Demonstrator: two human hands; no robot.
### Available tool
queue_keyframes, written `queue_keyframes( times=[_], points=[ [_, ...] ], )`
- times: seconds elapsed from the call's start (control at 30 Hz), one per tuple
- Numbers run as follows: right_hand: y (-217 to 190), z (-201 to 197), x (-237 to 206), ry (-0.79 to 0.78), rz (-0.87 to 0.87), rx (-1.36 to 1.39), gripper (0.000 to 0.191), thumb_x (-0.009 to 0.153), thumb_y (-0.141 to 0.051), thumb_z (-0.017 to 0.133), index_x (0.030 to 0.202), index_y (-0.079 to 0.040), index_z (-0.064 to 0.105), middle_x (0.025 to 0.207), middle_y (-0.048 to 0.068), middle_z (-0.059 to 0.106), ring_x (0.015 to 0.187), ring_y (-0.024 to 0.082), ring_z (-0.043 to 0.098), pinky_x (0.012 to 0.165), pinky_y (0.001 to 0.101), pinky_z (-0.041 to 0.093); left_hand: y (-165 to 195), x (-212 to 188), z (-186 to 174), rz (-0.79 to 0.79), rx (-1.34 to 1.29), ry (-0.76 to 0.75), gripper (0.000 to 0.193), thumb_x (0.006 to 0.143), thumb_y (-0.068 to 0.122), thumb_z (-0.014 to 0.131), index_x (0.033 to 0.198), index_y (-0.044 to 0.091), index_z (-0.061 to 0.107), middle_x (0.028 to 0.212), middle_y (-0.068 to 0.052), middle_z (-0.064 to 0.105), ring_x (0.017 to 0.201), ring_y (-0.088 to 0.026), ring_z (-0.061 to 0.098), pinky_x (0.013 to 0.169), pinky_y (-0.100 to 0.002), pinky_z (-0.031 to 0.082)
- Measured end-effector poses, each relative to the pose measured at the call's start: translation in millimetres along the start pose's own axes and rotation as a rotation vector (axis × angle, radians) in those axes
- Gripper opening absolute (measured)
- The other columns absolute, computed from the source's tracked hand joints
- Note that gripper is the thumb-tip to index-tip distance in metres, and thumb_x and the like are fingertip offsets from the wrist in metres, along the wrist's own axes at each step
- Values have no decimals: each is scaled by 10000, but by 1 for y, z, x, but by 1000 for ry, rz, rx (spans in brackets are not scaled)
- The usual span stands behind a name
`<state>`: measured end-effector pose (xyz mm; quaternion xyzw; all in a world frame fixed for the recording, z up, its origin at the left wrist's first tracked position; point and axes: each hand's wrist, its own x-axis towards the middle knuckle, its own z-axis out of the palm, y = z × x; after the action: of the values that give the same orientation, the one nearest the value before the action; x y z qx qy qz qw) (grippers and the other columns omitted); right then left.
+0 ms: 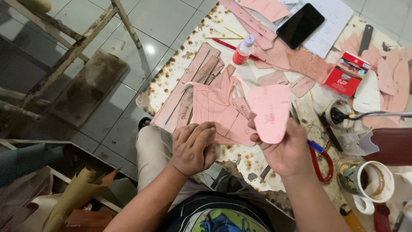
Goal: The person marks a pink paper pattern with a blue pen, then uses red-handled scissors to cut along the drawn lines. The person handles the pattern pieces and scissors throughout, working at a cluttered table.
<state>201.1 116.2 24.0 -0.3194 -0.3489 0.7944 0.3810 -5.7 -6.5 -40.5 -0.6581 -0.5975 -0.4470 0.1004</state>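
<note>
- While the right hand [289, 150] holds a rounded pink pattern piece [271, 112] upright above the table [163, 90], its fingers are closed on the piece's lower edge.
- Left hand [193, 147] lies curled, knuckles up, on the near edge of a pile of pink cutouts [216, 109]; fingers bent, touching the pile, but whether it pinches anything I cannot tell.
- Long pink strips [189, 88] lie slanted just left of the pile.
- Beyond the pile stands a small bottle [243, 50] with a red label, touching a red pencil [231, 46].
- A black phone [300, 25] rests on white paper [330, 23] at the far side.
- A red box [346, 74] sits right of the held piece, well apart from it.
- Red-handled scissors [321, 161] lie just beside the right hand.
- A mug [369, 182] stands at the near right.
</note>
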Motion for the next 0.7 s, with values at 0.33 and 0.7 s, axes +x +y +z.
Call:
queue_keyframes(
  times=[0.33, 0.7],
  points=[
    [27, 20, -16, 3, -694, -1567, 511, 869, -218, 746, 1272, 13, 532, 1181, 187, 621, 1015, 256, 637, 912, 389, 524, 1, 5, -9, 86, 122, -77, 477, 796, 250, 674, 1263, 156, 706, 1309, -84, 683, 1028, -241, 620, 902, -387, 432],
    [19, 7, -3, -149, -411, -965, 167, 923, -18, 678, 1088, -15, 706, 1139, 108, 702, 1041, 179, 694, 906, 293, 567, 5, 11, -13, 34, 109, -110, 379, 901, 289, 670, 1248, 152, 739, 1296, -23, 688, 1035, -212, 612, 900, -364, 432]
  ],
)
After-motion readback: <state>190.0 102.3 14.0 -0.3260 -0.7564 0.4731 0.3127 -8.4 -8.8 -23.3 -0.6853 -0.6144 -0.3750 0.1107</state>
